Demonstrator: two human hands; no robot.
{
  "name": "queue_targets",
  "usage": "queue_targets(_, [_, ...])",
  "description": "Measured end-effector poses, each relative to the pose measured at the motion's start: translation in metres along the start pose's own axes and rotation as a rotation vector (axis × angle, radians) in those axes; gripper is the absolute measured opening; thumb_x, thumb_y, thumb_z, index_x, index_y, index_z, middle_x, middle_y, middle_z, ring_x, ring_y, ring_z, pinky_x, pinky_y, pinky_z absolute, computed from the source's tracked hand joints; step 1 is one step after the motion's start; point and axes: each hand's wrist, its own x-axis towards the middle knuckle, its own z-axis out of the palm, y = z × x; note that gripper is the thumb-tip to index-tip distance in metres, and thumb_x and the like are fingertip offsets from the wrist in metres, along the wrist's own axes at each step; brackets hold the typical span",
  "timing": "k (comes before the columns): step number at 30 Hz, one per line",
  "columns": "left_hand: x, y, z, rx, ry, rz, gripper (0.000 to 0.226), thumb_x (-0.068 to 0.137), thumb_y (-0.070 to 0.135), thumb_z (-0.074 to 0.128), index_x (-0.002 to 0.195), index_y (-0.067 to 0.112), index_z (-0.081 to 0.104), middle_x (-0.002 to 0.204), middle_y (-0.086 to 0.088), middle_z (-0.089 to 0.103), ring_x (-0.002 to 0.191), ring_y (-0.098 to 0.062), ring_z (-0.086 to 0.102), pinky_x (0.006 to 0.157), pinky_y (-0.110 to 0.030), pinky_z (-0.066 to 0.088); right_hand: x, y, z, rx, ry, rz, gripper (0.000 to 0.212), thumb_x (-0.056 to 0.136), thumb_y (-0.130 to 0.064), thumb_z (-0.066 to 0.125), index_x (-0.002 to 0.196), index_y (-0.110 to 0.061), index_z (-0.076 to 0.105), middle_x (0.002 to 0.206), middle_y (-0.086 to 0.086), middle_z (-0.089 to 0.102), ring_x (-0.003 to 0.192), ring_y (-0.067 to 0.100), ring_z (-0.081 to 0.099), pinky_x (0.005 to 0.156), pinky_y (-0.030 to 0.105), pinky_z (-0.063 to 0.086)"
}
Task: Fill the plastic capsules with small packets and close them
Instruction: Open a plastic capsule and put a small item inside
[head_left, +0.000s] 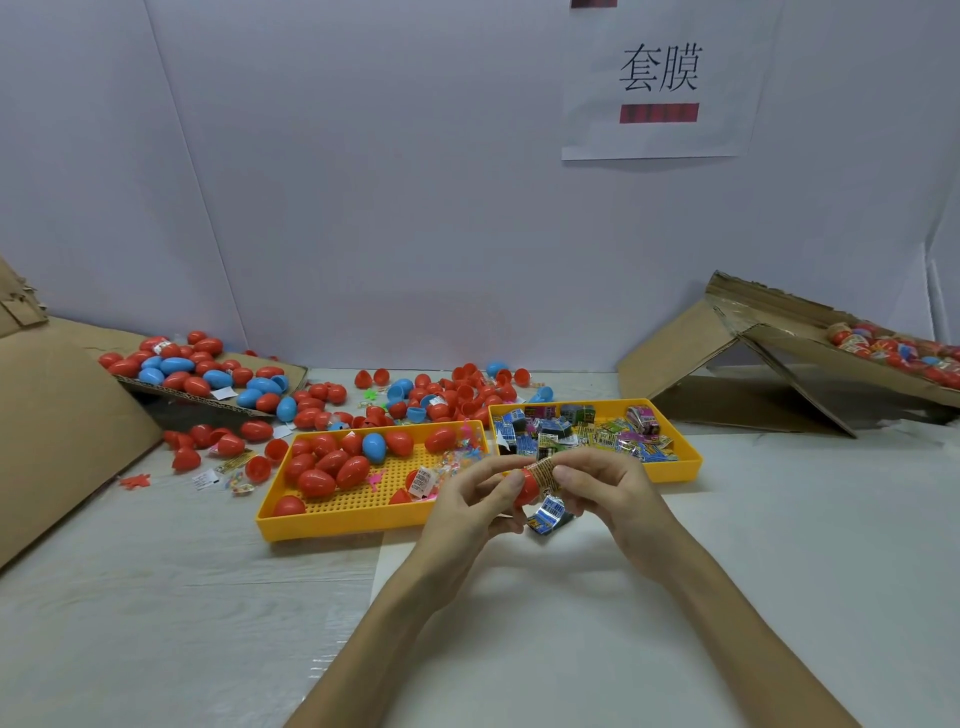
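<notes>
We worked at a pale grey tabletop (156, 597) before a white wall (363, 208), two yellow plastic trays (337, 525) mid-frame. Our left hand (467, 514) and right hand (618, 493) both pinched one red plastic egg capsule (527, 488) at frame centre.

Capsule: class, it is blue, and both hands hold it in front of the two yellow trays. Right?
No: the head view shows the capsule is red. The left hand and right hand hold it in front of the left tray and right tray.
</notes>
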Motion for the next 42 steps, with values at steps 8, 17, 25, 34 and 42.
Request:
queue_targets(8, [0.005, -0.004, -0.002, 0.106, 0.117, 0.058, 0.017, 0.093, 0.025, 0.065, 0.106, 0.018, 0.074, 0.076, -0.004, 0.071, 0.063, -0.015, 0.066, 0.063, -0.025, 0.056, -0.001, -0.001, 0.005, -0.105, 0.023, -0.029, 0.015, 0.084, -0.012, 0.073, 0.079, -0.025, 0.078, 0.072, -0.001, 0.071, 0.066, 0.01, 0.064, 0.058, 0.02, 0.049])
queue_targets(17, [0.007, -0.01, -0.002, 0.269, 0.177, 0.169, 0.014, 0.095, 0.021, 0.066, 0.102, 0.03, 0.074, 0.079, 0.005, 0.074, 0.061, -0.017, 0.07, 0.058, -0.024, 0.057, 0.0, 0.002, 0.003, -0.081, 0.029, -0.031, 0.017, 0.087, -0.002, 0.071, 0.081, -0.018, 0.075, 0.073, -0.002, 0.069, 0.066, 0.008, 0.061, 0.058, 0.02, 0.047])
queue_targets(25, [0.006, -0.011, -0.001, 0.34, 0.208, 0.217, 0.01, 0.092, 0.024, 0.068, 0.099, 0.029, 0.074, 0.075, 0.005, 0.072, 0.056, -0.018, 0.069, 0.055, -0.026, 0.056, 0.0, 0.004, 0.006, -0.015, 0.004, -0.005, 0.025, 0.078, -0.005, 0.079, 0.1, -0.015, 0.071, 0.078, 0.002, 0.072, 0.063, 0.01, 0.063, 0.058, 0.018, 0.049])
queue_targets(34, [0.005, -0.014, 0.001, 0.438, 0.231, 0.275, 0.012, 0.089, 0.035, 0.068, 0.099, 0.03, 0.072, 0.078, 0.011, 0.072, 0.056, -0.015, 0.067, 0.054, -0.024, 0.056, 0.003, 0.009, 0.004, 0.081, -0.012, 0.064, 0.022, 0.077, -0.003, 0.079, 0.089, -0.021, 0.074, 0.081, 0.009, 0.072, 0.063, 0.018, 0.06, 0.06, 0.027, 0.05])
queue_targets(42, [0.006, -0.011, 0.001, 0.252, 0.181, 0.159, 0.031, 0.083, 0.044, 0.064, 0.094, 0.016, 0.071, 0.065, -0.002, 0.067, 0.052, -0.022, 0.066, 0.051, -0.026, 0.055, 0.003, 0.007, 0.006, 0.088, 0.015, 0.052, 0.018, 0.072, -0.016, 0.081, 0.088, -0.025, 0.076, 0.08, 0.007, 0.074, 0.064, 0.015, 0.062, 0.058, 0.024, 0.049])
